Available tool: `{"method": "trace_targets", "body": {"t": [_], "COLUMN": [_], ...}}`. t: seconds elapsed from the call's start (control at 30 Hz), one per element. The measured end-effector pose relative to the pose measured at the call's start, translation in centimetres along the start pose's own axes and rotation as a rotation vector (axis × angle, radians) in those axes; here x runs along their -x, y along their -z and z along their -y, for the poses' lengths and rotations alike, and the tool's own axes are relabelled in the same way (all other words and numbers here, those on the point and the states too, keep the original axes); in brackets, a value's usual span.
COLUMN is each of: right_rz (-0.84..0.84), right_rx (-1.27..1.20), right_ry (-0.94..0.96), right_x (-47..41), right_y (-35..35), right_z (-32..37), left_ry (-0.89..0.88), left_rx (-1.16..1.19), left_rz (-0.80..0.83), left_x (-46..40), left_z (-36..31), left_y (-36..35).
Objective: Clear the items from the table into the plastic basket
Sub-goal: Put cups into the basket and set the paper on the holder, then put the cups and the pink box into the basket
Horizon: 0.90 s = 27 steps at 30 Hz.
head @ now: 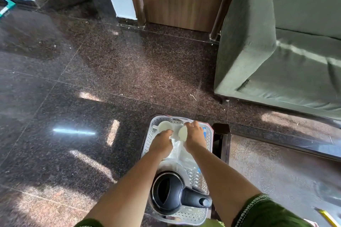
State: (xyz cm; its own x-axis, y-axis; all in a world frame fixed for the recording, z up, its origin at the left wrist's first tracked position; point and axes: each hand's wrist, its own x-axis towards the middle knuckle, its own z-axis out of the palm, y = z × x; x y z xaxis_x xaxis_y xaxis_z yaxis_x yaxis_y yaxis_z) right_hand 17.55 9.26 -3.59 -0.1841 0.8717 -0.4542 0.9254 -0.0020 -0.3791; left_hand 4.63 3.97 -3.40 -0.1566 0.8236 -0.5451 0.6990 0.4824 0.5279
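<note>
**Asha:** Dark speckled granite floor [92, 79] fills most of the head view, with a green sofa [276, 42] at the right and a dark-framed glass table [276, 145] just beside the basket. So where do the things stand?

**Ravi:** The pale perforated plastic basket [150, 134] sits on the floor between the arms. At its near end is a black electric kettle [169, 192], handle pointing right. In the middle lies crumpled clear plastic [181, 155], perhaps a bottle; I can't tell. At the far end are two white cups.

**Asha:** And the hands?

**Ravi:** The left hand [162, 141] is down in the basket, fingers curled beside the left cup [164, 126]; whether it actually grips it, I cannot tell. The right hand [195, 134] is curled over the right cup [183, 133], which is tilted on its side, and seems to be holding it by the rim.

**Asha:** How would those cups handle?

**Ravi:** Light, stiff, smooth and, if ceramic, breakable, I'd judge. Take them by the handle or pinch the rim, and set them down apart so they don't knock together.

**Asha:** The kettle?

**Ravi:** Heaviest thing there; lift it by the handle only. The clear plastic will crush and slip.
</note>
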Motion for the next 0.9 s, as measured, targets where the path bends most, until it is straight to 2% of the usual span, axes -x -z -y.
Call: {"method": "trace_targets", "body": {"t": [0.17, 0.3, 0.5, 0.67, 0.73, 0.8, 0.9], "right_rz": [0.061, 0.076, 0.081, 0.074, 0.032, -0.075, -0.227], "right_rx": [0.004, 0.03, 0.052, -0.049, -0.101, -0.153, -0.254], "right_ry": [0.189, 0.264, 0.243, 0.118, 0.094, 0.097, 0.004], "right_x": [-0.7, -1.1, -0.5, 0.8, 1.6, 2.8, 4.9], "right_y": [0.0, 0.1, 0.2, 1.5, 2.3, 3.2, 4.9], "right_z": [-0.2, 0.2, -0.5, -2.1, -3.1, -4.5, -7.6], "left_ry": [0.015, 0.022, 0.014, -0.018, -0.023, -0.043, -0.107], "left_rx": [0.062, 0.073, 0.016, -0.087, -0.13, -0.195, -0.259], "left_rz": [-0.001, 0.0, 0.012, 0.025, 0.028, 0.041, 0.044], "left_x": [-0.3, -0.4, 0.0, 0.8, 1.1, 1.4, 1.9], "left_z": [-0.1, -0.1, -0.7, -2.2, -3.4, -5.3, -9.2], "left_y": [-0.2, -0.2, 0.0, 0.3, 0.2, 0.0, -1.4]}}
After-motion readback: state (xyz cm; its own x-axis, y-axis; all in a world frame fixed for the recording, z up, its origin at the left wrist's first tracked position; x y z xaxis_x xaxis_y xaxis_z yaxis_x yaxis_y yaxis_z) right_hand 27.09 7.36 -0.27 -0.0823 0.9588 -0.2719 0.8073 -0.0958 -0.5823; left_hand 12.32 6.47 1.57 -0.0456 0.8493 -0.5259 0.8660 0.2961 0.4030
